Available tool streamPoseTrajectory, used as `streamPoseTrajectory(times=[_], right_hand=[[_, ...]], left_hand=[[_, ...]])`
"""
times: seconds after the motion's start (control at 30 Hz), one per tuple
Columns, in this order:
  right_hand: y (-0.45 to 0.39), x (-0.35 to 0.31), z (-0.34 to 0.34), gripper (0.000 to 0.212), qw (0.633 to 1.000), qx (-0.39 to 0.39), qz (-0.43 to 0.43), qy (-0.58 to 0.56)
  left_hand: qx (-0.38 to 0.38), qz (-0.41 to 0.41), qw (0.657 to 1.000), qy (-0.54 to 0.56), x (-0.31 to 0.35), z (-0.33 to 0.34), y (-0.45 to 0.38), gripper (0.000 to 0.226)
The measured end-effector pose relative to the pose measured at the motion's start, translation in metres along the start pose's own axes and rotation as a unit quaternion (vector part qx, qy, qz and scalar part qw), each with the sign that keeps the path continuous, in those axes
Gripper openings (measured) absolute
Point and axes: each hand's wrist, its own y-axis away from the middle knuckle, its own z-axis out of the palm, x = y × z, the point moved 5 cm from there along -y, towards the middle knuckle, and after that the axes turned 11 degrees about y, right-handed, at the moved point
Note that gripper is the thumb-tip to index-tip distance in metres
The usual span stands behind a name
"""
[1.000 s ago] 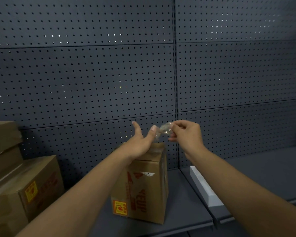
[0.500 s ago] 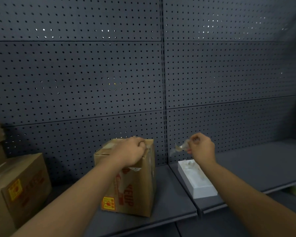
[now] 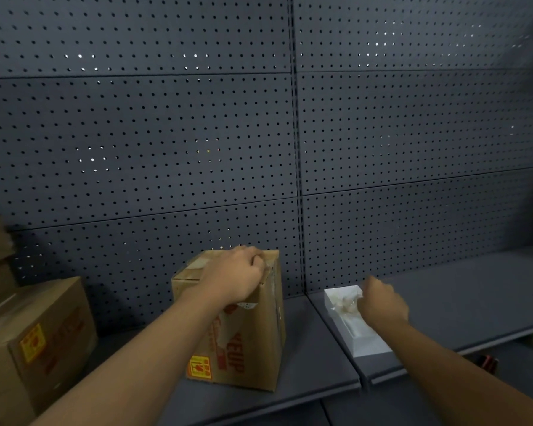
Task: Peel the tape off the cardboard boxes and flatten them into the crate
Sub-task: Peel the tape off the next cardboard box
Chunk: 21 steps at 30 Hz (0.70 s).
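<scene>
Left hand (image 3: 239,276) lies curled over the top far corner of the cardboard box (image 3: 246,336), fingers bent round the edge, most likely to pin the box steady on the shelf (image 3: 314,373) while the other hand is away. Right hand (image 3: 380,304) reaches out to the side over a white tray (image 3: 368,345), its fingers bunched at the tray's far end where a crumpled wad of clear tape (image 3: 346,302) sits; whether the fingertips still pinch the wad or have let it go I cannot tell, as the hand hides them. The tray seems to serve as the dump for peeled tape, which would explain the reach.

Behind both hands rises a dark pegboard wall (image 3: 166,133). Far to the left of the left hand stand more sealed boxes (image 3: 34,345), stacked and waiting their turn. The box under the left hand stands upright, flaps closed, a pale strip of tape remaining across its top just left of the knuckles. It is not yet flattened, and no crate is in view, so most of the job appears to lie ahead.
</scene>
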Motion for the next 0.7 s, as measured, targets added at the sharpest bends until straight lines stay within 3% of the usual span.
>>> streamPoseTrajectory(times=[0.1,0.2,0.23,0.3,0.47,0.7], right_hand=[[0.003,-0.009,0.005,0.02,0.99,-0.043,-0.064,0.118],[0.004,-0.017,0.005,0.004,0.976,-0.056,-0.091,0.19],[0.004,-0.02,0.005,0.015,0.975,-0.055,-0.091,0.197],[0.003,-0.029,0.0,0.024,0.979,-0.049,-0.091,0.175],[0.003,-0.051,-0.011,0.006,0.988,-0.057,-0.08,0.115],[0.005,-0.049,0.001,0.015,0.983,-0.111,-0.088,0.12]], left_hand=[[0.003,-0.001,1.0,-0.008,0.001,0.0,0.0,0.046],[0.004,-0.001,1.0,-0.006,0.001,0.0,0.002,0.045],[0.005,-0.002,1.0,0.0,0.0,0.0,0.001,0.045],[0.023,-0.004,0.999,0.022,-0.002,0.0,0.001,0.041],[0.133,-0.005,0.987,0.085,-0.007,-0.007,0.006,0.022],[0.055,0.005,0.995,0.089,-0.008,-0.019,0.006,0.026]])
